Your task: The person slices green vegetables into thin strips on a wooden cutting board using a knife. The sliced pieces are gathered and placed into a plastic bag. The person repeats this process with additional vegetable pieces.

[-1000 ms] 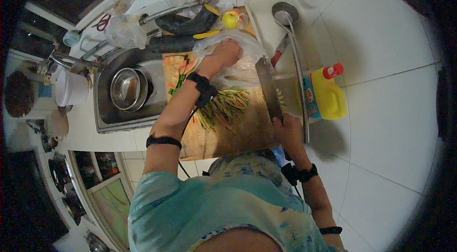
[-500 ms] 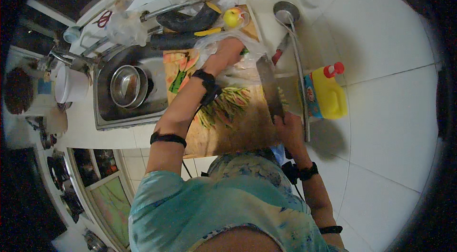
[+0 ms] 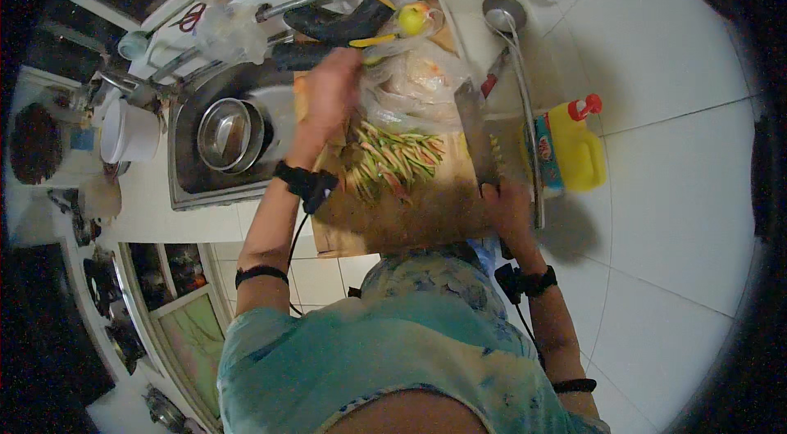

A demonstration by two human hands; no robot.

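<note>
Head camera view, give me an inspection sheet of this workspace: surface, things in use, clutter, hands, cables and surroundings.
Surface: wooden board, near part bare.
Things in use: green-and-pink strips piled on the board; knife at its right side; clear plastic bag beyond the strips.
Clutter: apple and dark-skinned vegetable pieces toward the far end.
Hands: right hand grips the knife; left hand is blurred, grip unclear.
Cables: thin black cords at both wrists.
Surroundings: sink with metal bowl left; yellow bottle right.
</note>
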